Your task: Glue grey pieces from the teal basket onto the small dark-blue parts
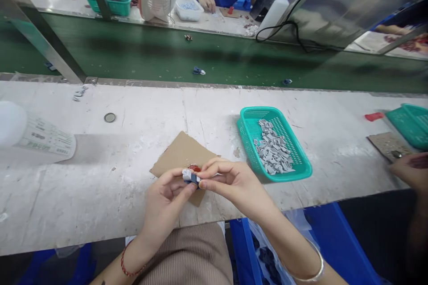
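- Blue-and-white part [191,178]: up in the fingertips of both hands, over the near side of the cardboard piece [179,151] on the worktable [100,196].
- Left hand [163,202]: fingers drawn in narrow, thumb and forefinger gripping the part's left end; a red braided bracelet [124,265] circles that wrist.
- Right hand [240,185]: thumb and fingertips pinched on the part's right end; a pale bangle [320,263] sits up the forearm.
- Red item [194,168]: just behind the part, over the cardboard, half covered by fingers; I can't make out what it is.
- Green basket [303,171]: right of the cardboard and apart from it, with a heap of small grey pieces [274,151] inside.
- Crimped metal disc [109,117]: left of the cardboard and farther back.
- White container [43,138]: well left of the cardboard.
- Green belt [133,55]: beyond the cardboard, carrying a few small parts [199,71].
- Co-worker's hand [409,169]: far right of the cardboard.
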Demonstrator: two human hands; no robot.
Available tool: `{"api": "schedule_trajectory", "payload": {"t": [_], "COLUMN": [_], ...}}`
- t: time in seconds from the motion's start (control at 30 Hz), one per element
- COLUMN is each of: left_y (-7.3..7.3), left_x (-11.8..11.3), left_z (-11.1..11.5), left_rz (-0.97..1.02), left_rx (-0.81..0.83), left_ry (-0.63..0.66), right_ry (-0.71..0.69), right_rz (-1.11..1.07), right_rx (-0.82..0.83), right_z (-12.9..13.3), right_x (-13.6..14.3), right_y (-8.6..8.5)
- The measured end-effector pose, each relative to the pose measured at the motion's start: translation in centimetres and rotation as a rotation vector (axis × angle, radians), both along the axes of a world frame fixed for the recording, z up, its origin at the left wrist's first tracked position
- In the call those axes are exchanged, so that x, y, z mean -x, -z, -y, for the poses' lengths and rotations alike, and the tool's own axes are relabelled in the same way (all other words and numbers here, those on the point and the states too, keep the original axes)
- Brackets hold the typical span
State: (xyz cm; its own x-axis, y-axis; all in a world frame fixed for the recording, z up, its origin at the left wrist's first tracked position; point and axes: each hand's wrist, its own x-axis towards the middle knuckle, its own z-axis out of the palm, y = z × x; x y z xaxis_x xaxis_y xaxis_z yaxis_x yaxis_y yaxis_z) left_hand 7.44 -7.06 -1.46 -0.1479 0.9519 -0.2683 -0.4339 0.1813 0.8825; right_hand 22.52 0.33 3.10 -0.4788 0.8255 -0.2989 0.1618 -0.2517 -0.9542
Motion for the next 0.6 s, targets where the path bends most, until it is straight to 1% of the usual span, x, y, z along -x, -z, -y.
{"api": "schedule_trajectory", "payload": {"t": [0.17, 0.23, 0.37, 0.5, 0.6], "left_y": [0.4, 0.5, 0.5, 0.1, -0.4], "left_x": [-0.1, -0.1, -0.2, -0.4, -0.4], "left_z": [0.1, 0.1, 0.0, -0.7, -1.1], "left_rz": [-0.024, -0.05, -0.05, 0.1, 0.161], "left_rx": [-0.009, -0.027, -0.049, -0.032, -0.01], "left_ry": [-0.039, -0.051, -0.045, -0.013, -0.002], "right_ry": [0.012, 0.018, 0.078, 0.131, 0.191], "right_rz": [0.065, 0.071, 0.012, -0.132, -0.195], "right_rx": [-0.126, -0.149, -0.114, -0.031, -0.003], "right_z": [0.8, 1.0, 1.3, 1.4, 1.6], "right_x": [0.1, 0.1, 0.0, -0.2, 0.0], "right_y": [-0.3, -0.3, 0.1, 0.6, 1.1]}}
